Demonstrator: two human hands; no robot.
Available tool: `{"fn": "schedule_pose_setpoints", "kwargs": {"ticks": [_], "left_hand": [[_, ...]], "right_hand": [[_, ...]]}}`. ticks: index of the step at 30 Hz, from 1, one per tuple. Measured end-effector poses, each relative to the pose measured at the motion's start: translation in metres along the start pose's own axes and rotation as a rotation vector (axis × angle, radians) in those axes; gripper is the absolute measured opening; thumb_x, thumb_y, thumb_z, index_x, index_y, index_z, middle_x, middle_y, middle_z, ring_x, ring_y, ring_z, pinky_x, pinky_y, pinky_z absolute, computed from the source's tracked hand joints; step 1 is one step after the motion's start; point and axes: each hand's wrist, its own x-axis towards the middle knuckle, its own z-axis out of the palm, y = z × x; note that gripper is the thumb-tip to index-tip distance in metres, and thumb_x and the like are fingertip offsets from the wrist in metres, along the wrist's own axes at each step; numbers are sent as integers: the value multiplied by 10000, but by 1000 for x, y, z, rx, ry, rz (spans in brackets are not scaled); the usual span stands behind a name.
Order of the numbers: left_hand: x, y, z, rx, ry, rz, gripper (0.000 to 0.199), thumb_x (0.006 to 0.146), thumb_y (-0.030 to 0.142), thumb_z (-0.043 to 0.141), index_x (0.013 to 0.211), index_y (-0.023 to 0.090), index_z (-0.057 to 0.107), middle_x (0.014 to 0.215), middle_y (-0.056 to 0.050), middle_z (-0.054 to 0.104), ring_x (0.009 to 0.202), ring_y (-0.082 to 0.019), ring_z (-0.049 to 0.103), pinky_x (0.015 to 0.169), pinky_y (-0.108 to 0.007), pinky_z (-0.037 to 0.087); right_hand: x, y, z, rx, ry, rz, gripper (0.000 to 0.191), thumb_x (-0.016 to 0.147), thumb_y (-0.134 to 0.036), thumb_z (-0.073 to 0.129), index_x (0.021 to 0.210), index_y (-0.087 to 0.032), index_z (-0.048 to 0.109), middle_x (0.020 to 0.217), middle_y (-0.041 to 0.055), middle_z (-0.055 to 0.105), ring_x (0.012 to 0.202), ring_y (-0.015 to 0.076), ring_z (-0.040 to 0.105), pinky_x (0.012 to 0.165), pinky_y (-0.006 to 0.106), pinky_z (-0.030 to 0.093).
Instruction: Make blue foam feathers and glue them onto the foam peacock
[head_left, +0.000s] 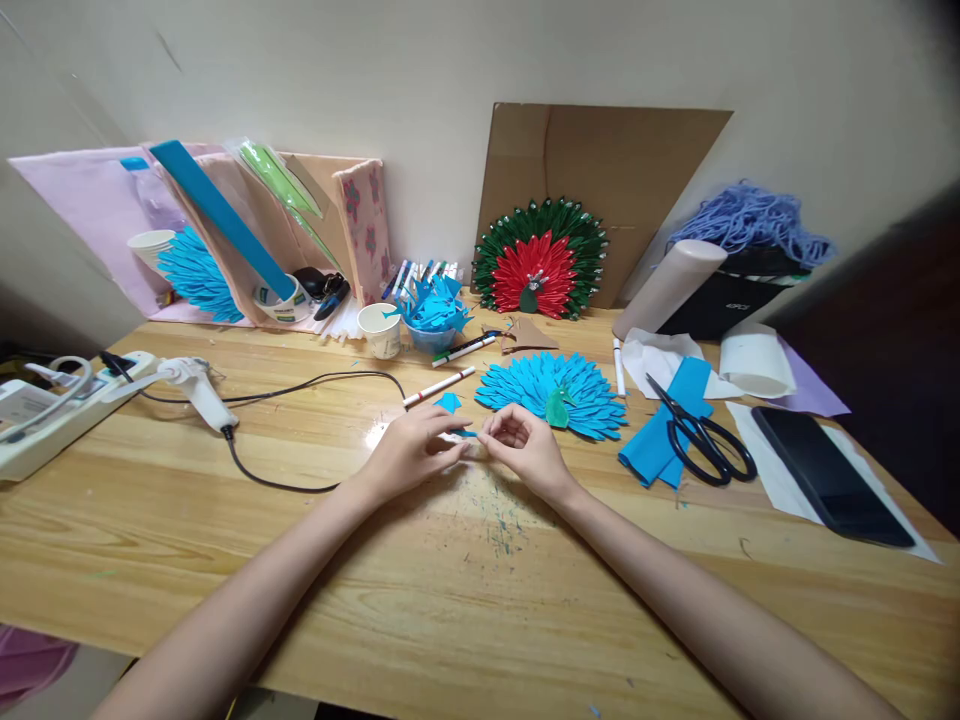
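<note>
Near the middle of the wooden table, a small blue piece stretches between my two hands. My left hand pinches its left end with thumb and fingers. The fingers of my right hand are closed on its right end. Another small blue piece lies just beyond my left fingers. Behind my right hand sits a blue fan-shaped peacock with a green body. A capped marker lies beyond my left hand.
A glue gun with a black cable lies left, beside a power strip. Scissors rest on folded blue paper at right, near a phone. Behind stand a paper cup, a tub of blue pieces and a red-green peacock.
</note>
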Motion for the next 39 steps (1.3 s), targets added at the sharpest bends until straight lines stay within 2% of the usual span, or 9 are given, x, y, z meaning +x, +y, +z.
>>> {"fn": "schedule_pose_setpoints", "kwargs": {"ticks": [4, 8, 14, 24, 30, 39], "left_hand": [[-1, -2, 3, 38, -5, 90, 214, 814, 216, 522, 995, 182, 631, 814, -57, 639, 724, -125, 573, 634, -238, 449], [-1, -3, 2, 35, -13, 92, 213, 825, 207, 505, 983, 162, 642, 791, -67, 644, 708, -129, 578, 625, -243, 453], [0, 6, 4, -68, 3, -78, 200, 823, 219, 503, 922, 173, 670, 791, -58, 662, 722, -133, 591, 657, -247, 468], [-1, 11, 7, -343, -33, -378, 218, 775, 278, 545, 894, 159, 684, 796, -59, 669, 679, -129, 610, 585, -212, 499], [-1, 11, 6, -330, -48, -371, 202, 763, 259, 558, 861, 146, 693, 766, -65, 660, 694, -139, 600, 558, -203, 483], [1, 10, 5, -340, -11, -397, 177, 745, 251, 571, 813, 142, 693, 741, -51, 672, 664, -129, 603, 575, -205, 490]], "right_hand": [[0, 1, 1, 6, -33, 1, 193, 703, -277, 652, 694, -196, 477, 708, -6, 540, 672, 124, 552, 659, 273, 478], [1, 1, 1, 2, -25, -3, 187, 710, -272, 647, 697, -198, 476, 706, -10, 535, 678, 121, 549, 663, 270, 480], [-2, 2, 2, -47, -24, -68, 144, 737, -268, 622, 728, -194, 500, 750, 5, 553, 696, 128, 564, 676, 279, 488], [-5, -3, 4, -177, 4, -159, 140, 746, -303, 606, 725, -199, 515, 754, 25, 572, 706, 152, 578, 651, 291, 506], [-6, -1, 3, -197, -13, -182, 136, 750, -247, 599, 695, -199, 484, 765, 22, 568, 717, 149, 575, 661, 290, 493], [-5, -2, 3, -200, 26, -178, 160, 741, -255, 601, 678, -200, 465, 751, 25, 577, 713, 149, 565, 660, 290, 488]]}}
